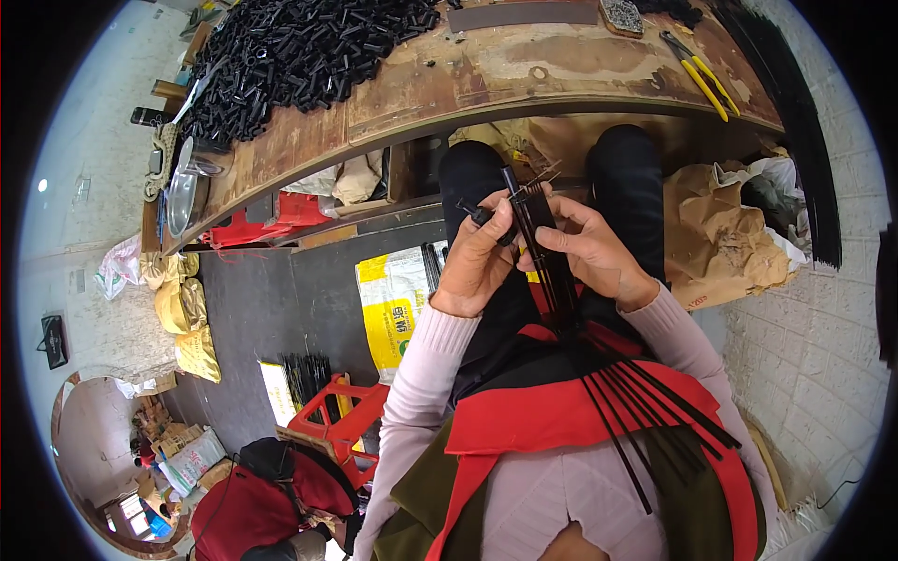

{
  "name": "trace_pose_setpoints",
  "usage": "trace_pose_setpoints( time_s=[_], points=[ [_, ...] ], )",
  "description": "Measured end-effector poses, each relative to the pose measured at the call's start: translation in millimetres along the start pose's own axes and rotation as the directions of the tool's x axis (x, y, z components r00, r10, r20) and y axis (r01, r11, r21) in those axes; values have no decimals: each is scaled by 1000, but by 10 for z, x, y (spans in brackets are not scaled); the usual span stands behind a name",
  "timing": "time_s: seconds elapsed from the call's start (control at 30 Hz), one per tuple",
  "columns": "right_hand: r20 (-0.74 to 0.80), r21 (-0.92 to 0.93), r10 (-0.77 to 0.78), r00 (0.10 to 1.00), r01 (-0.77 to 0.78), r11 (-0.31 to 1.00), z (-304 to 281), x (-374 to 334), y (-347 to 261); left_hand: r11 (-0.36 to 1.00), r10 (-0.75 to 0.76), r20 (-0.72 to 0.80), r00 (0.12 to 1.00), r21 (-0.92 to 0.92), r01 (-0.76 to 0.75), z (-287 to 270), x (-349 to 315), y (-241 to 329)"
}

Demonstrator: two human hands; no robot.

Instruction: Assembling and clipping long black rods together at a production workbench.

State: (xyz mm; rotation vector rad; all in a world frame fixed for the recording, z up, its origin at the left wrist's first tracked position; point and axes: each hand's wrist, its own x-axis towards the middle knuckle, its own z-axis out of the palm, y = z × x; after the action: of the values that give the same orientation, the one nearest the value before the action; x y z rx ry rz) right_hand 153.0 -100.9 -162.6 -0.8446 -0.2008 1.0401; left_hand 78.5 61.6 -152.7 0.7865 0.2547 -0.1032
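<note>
Above my lap, my right hand (599, 248) is closed round a bundle of long thin black rods (625, 397). Their lower ends fan out over the red and dark apron (524, 421), and a few finer strands stick out past the fingertips at the top. Close against it on the left, my left hand (475, 266) has its fingers closed on a small black fitting (479, 214) with a narrow tip. The thumb of that hand lies near the upper part of the bundle. Fingers partly cover where the rods and fitting meet, so whether they touch cannot be made out.
A worn wooden bench (412, 89) spans the far side, bearing a heap of short black tubes (290, 56), yellow-handled pliers (706, 84) and a metal strip (522, 14). Brown paper (716, 234) lies at right. A red stool (351, 411) and yellow-white sack (388, 313) are at left.
</note>
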Motion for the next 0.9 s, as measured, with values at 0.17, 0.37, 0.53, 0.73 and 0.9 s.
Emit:
trace_pose_setpoints(
  time_s=[0.17, 0.37, 0.53, 0.73, 0.9],
  points=[
    [26, -74, -58, 998, 60, 995, 45, 3, 26, 999, 18, -33, 999, 31, -17, 12, -41, -54],
    [-18, -64, -83, 996, 81, 995, 91, 12, 42, 943, 329, -124, 936, 106, -317, 114, 170, 190],
    [18, -62, -84, 996, 84, 994, 152, -4, 3, 899, 226, 152, 962, 348, -266, 294, 414, 723],
    [14, -97, -53, 999, 54, 994, 114, -11, -16, 973, -121, 271, 955, 224, 60, 56, 392, 566],
    [35, -123, -47, 998, 51, 991, 148, 15, -27, 964, 55, -2, 998, 260, -53, -170, 330, 494]
  ],
)
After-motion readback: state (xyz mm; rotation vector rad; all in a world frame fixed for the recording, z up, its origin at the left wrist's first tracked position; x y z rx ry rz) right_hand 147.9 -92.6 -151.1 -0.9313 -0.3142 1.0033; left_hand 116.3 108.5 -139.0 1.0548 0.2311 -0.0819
